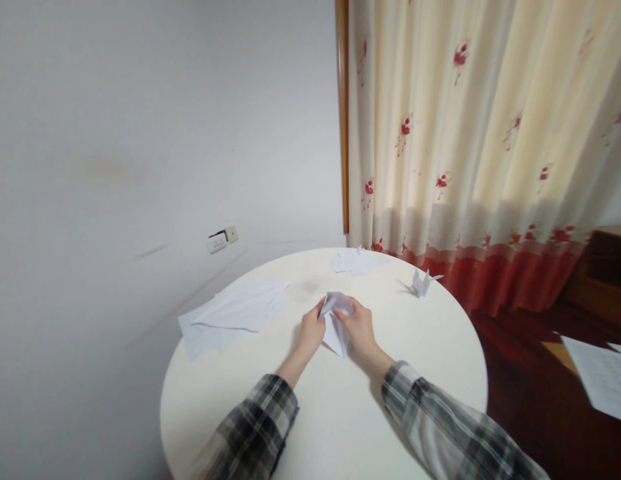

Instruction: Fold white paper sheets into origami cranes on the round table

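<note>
A partly folded piece of white paper (pixel 337 333) is held between my two hands, just above the middle of the round table. My left hand (pixel 313 328) pinches its left edge. On the opposite side, my right hand (pixel 360 325) grips the paper with the thumb lying over its front. The upper part of the paper is bent into a flap, and a pointed lower part hangs down between the hands. Toward the right rear of the table stands a folded paper crane (pixel 421 283), apart from both hands.
The round white table (pixel 390 440) stands against the wall. Loose white sheets (pixel 240 307) lie at its left, and more paper pieces (pixel 354 261) at the back. A wall socket (pixel 217 243), a floral curtain (pixel 455 133) and papers (pixel 597 373) at the right are also in view.
</note>
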`<state>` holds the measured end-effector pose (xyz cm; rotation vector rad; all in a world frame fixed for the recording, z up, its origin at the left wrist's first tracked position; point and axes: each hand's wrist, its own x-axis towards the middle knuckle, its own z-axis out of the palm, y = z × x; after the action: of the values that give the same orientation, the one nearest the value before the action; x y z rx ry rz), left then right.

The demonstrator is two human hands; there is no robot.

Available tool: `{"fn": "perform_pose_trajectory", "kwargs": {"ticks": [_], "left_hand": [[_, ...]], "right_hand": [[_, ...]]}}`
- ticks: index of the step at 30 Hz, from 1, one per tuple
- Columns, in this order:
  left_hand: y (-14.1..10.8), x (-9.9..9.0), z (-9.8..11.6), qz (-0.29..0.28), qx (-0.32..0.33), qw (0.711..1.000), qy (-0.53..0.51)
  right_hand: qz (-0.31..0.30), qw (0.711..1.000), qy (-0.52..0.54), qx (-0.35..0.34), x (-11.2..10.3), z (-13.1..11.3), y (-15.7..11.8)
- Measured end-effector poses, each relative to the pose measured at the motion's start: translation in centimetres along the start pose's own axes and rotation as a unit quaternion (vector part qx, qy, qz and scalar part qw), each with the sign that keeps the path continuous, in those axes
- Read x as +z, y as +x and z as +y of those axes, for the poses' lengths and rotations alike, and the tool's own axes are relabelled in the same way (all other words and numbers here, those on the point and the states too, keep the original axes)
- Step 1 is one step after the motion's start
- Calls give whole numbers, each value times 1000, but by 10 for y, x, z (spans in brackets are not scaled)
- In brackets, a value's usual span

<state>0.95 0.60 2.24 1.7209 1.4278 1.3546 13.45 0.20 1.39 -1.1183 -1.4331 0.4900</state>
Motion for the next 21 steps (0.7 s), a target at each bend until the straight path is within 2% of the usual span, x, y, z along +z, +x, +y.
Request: {"fn": "perform_pose_trajectory", "kwargs": {"ticks": [5,11,15,21], "left_hand": [[-13,9,4,-5,42,999,18],[-6,5,0,3,4,997,-75],[-1,-3,-2,-16,-10,992,-129],[0,-8,-1,-39,-26,990,-135]], "right_hand": [[31,999,-17,5,-4,1,-1],[37,998,53,21,-3,3,0],[37,995,89,36,-2,9,3],[25,989,125,72,-3,13,5]]}}
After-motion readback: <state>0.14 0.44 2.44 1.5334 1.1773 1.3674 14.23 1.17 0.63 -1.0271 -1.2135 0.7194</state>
